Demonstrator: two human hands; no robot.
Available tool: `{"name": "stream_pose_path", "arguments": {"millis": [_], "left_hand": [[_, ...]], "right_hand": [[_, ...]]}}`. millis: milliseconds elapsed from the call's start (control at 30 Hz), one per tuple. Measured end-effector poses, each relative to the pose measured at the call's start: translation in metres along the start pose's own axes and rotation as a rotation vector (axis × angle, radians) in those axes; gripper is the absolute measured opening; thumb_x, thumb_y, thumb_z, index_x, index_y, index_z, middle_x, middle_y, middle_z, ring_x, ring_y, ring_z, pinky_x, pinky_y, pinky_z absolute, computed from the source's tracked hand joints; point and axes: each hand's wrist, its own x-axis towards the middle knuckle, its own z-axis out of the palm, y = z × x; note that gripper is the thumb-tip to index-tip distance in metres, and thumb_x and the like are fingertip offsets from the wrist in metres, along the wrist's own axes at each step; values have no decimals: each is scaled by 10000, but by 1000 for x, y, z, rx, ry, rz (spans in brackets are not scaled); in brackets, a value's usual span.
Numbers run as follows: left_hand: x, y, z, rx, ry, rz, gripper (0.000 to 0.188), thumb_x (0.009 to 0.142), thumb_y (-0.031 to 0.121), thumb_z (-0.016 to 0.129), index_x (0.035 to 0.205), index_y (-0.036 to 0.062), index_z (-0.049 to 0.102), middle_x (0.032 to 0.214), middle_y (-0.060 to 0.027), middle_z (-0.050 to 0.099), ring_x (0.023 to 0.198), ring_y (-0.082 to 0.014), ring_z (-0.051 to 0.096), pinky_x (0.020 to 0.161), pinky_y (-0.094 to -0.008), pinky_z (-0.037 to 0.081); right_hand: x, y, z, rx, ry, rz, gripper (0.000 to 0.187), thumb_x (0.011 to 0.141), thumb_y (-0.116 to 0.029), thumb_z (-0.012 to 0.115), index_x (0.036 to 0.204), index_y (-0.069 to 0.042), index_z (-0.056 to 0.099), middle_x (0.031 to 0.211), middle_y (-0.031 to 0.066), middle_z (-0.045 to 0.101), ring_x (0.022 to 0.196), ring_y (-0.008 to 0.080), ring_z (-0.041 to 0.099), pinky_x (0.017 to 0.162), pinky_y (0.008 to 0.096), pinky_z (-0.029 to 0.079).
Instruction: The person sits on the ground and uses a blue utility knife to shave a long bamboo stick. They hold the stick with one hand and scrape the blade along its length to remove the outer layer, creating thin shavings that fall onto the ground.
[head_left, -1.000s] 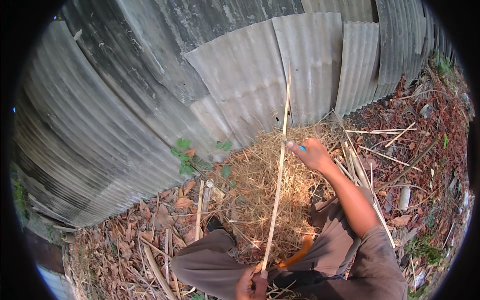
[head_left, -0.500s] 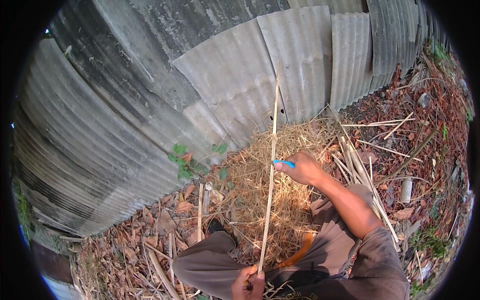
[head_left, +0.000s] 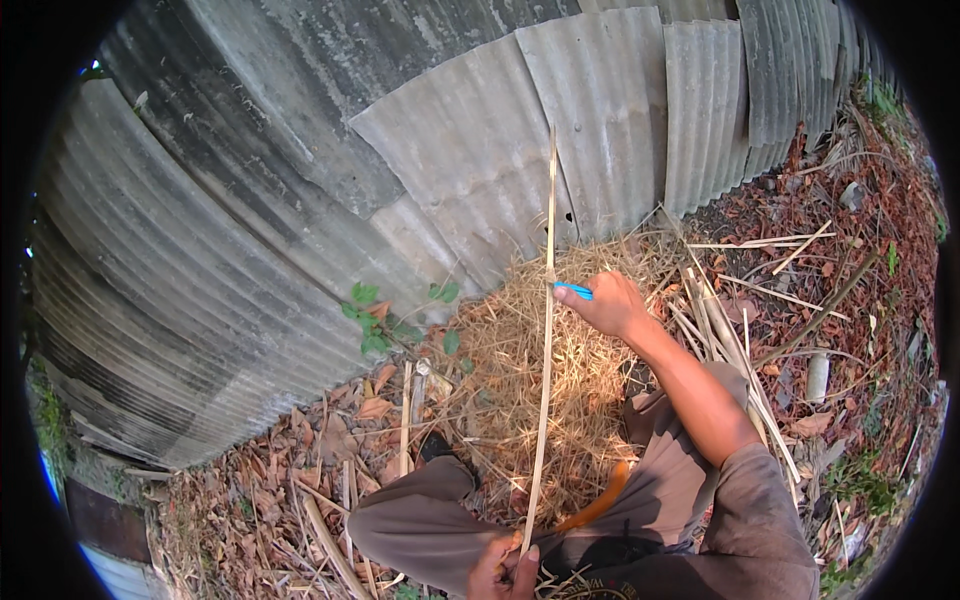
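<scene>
A long, thin bamboo strip (head_left: 542,420) runs from my lap away toward the metal wall, its far end tapering. My left hand (head_left: 503,568) pinches its near end low in front of my body. Farther out, my right hand (head_left: 610,302) is closed around a small knife with a bright blue handle (head_left: 575,291). The knife's blade end meets the strip a little beyond its middle; the blade itself is too small to make out. Under the strip lies a heap of pale, curly shavings (head_left: 500,370). A curved orange-brown object (head_left: 597,500) rests by my right leg.
Grey corrugated sheets (head_left: 600,120) form a wall in front. Split bamboo pieces (head_left: 720,330) lie to the right, with more sticks (head_left: 330,545) at the left. Dry leaves (head_left: 230,510) cover the ground, and a green plant (head_left: 370,320) grows by the wall.
My right hand with the knife has slid farther along the bamboo strip, away from me. My left hand keeps its hold on the near end.
</scene>
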Motion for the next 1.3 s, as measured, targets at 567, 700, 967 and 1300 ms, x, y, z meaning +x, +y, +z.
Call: {"name": "stream_pose_path", "arguments": {"millis": [567, 700, 967, 1300], "left_hand": [[10, -19, -8, -210, -53, 149, 196, 940, 126, 555, 1124, 81, 605, 735, 71, 500, 627, -35, 435, 534, -200, 349], [6, -20, -3, -211, -62, 126, 205, 943, 139, 558, 1132, 76, 602, 735, 81, 471, 633, -31, 419, 540, -196, 340], [5, -24, -1, -326, -22, 76, 201, 943, 125, 560, 1131, 59, 590, 857, 34, 586, 725, -50, 486, 621, -231, 410], [7, -15, -5, -458, 14, 73, 181, 927, 163, 597, 1078, 62, 612, 740, 56, 547, 624, -35, 450, 537, -202, 358]], "right_hand": [[-15, -8, 9, 125, 195, -221, 518, 730, -560, 686, 935, -84, 668, 657, 120, 633, 592, 278, 636, 567, 383, 486], [-4, -17, 25, 409, 415, -412, 235, 796, -296, 716, 888, -82, 682, 653, 89, 616, 546, 226, 587, 550, 339, 460], [10, -19, 26, 274, 372, -504, 108, 807, -132, 667, 880, -65, 626, 766, 122, 649, 645, 310, 628, 582, 367, 487], [21, -30, 51, 237, 478, -366, 104, 843, -129, 628, 902, -61, 575, 645, 114, 600, 563, 279, 602, 523, 385, 455]]}}
